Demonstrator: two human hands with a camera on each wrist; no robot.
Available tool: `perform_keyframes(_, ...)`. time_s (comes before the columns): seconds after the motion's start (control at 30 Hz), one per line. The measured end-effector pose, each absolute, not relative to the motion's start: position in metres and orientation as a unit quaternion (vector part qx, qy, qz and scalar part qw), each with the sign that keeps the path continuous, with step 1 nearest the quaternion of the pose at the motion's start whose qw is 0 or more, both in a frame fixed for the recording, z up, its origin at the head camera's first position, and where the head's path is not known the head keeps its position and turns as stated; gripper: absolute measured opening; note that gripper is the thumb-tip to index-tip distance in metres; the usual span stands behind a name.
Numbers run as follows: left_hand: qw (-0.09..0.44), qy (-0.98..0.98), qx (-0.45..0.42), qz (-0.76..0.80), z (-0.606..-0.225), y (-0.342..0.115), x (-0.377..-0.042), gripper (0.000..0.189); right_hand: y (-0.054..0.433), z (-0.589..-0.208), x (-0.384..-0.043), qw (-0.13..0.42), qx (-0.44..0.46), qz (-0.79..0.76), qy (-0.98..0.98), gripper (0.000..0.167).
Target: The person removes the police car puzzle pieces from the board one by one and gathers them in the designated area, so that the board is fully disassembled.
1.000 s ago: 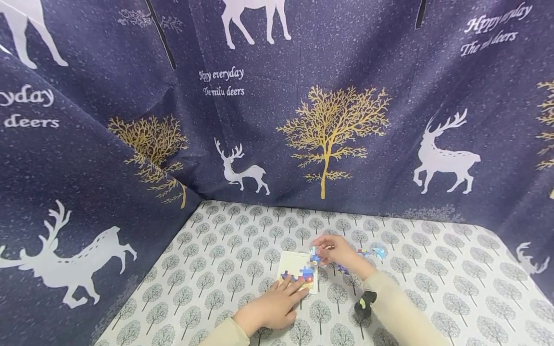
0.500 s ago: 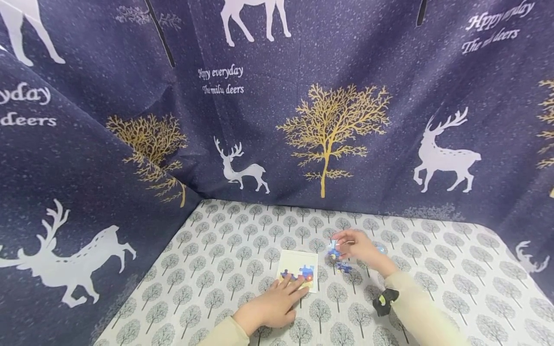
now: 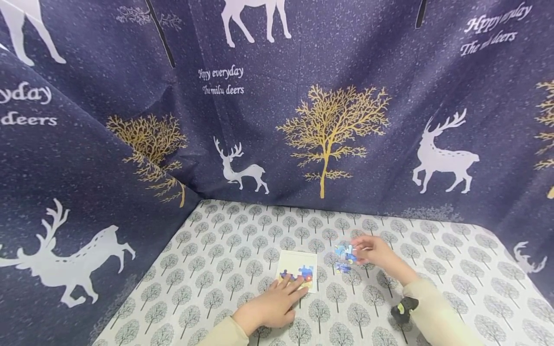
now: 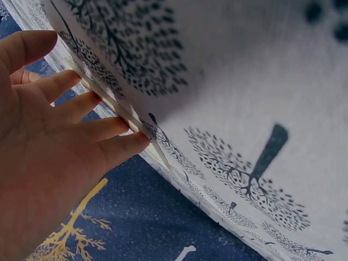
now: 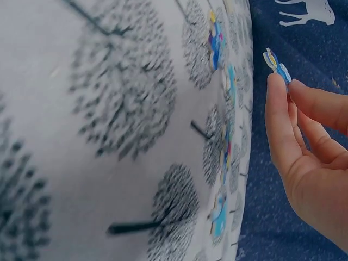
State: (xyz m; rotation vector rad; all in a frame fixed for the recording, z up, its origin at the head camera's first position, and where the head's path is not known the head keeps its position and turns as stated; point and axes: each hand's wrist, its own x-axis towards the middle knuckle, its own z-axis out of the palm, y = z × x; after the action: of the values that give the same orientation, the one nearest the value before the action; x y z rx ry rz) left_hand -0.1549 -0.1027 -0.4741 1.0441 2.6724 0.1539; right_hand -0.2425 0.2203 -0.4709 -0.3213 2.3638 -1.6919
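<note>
My left hand (image 3: 272,305) lies with straight, spread fingers on the lower part of a small jigsaw board (image 3: 291,258). Several pieces with blue, red and yellow print sit joined in the board's lower half; its upper part is bare cream. The left wrist view shows the fingertips (image 4: 138,142) along the board's thin edge. To the right of the board, my right hand (image 3: 378,254) pinches a blue puzzle piece (image 5: 281,68) between thumb and fingers, raised above the cloth. Beneath it in the head view lies a loose blue piece (image 3: 343,268).
More loose puzzle pieces lie on the tree-patterned tablecloth, among them a purple and yellow piece (image 5: 215,46) and a light blue piece (image 5: 219,217) in the right wrist view. A dark blue deer-print curtain (image 3: 277,120) hangs behind the table. The right wrist wears a black device (image 3: 404,310).
My right hand has moved rightward from the board's upper right corner to over the loose pieces, still pinching the blue puzzle piece. The left hand has stayed on the board.
</note>
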Motion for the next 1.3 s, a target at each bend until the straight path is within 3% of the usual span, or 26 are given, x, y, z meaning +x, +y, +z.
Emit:
perform_keyframes(0.83, 0.137, 0.921, 0.361, 0.048, -0.477, -0.103, -0.156, 0.059, 0.243, -0.490, -0.223, 0.142, -0.095, -0.572, 0.802, 0.036)
perform_keyframes(1.3, 0.141, 0.922, 0.358, 0.047, -0.478, -0.103, -0.157, 0.059, 0.241, -0.486, -0.221, 0.116, -0.073, -0.520, 0.843, 0.025)
